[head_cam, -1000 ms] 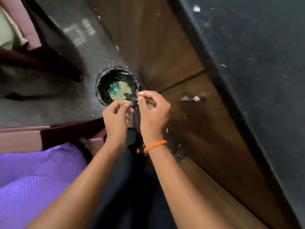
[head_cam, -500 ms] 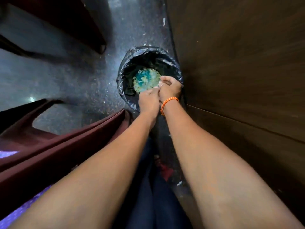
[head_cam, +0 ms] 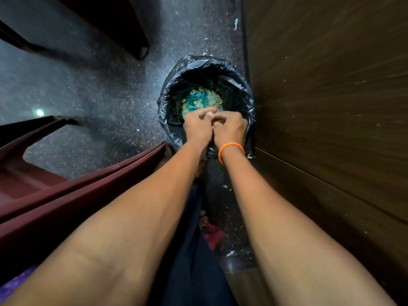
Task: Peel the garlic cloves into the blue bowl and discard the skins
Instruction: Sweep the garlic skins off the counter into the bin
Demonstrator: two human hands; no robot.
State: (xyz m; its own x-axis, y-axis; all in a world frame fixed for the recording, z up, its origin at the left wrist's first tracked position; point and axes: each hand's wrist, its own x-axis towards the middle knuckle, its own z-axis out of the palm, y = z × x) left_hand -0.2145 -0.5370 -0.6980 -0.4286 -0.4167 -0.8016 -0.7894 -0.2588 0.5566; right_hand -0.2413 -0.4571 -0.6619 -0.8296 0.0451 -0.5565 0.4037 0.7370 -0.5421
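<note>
Head view, single frame.

Item 1: round waste bin lined with a crinkled black plastic bag (head_cam: pixel 174 100), standing on the floor just above frame centre, its right side close against the panel at 3 o'clock. Contents: a heap of pale papery garlic skins (head_cam: pixel 213 96) over a blue-green patch, at the bottom of the bin.

Item 2: left hand (head_cam: pixel 197 127), over the 6 o'clock rim of the bin, fingers curled inward, thumb and forefinger pinched together toward the other hand.

Item 3: right hand (head_cam: pixel 230 128), just beside the left at its 3 o'clock, touching it, fingers likewise curled. Both hands close on a small pale piece at the point where the fingertips meet; whether it is a clove or a skin cannot be told. A braided orange wristband (head_cam: pixel 229 149) circles the right wrist.

Item 4: dark speckled stone floor (head_cam: pixel 99 89), from 9 to 12 o'clock, strewn with small white flecks.

Item 5: dark brown wood-grain panel (head_cam: pixel 331 96), filling the 1 to 4 o'clock side.

Item 6: maroon moulded plastic chair (head_cam: pixel 66 191), at 8 o'clock, under the left forearm.

Item 7: dark navy trousers (head_cam: pixel 192 272), at 6 o'clock between the forearms.

The blue bowl is outside this view.
</note>
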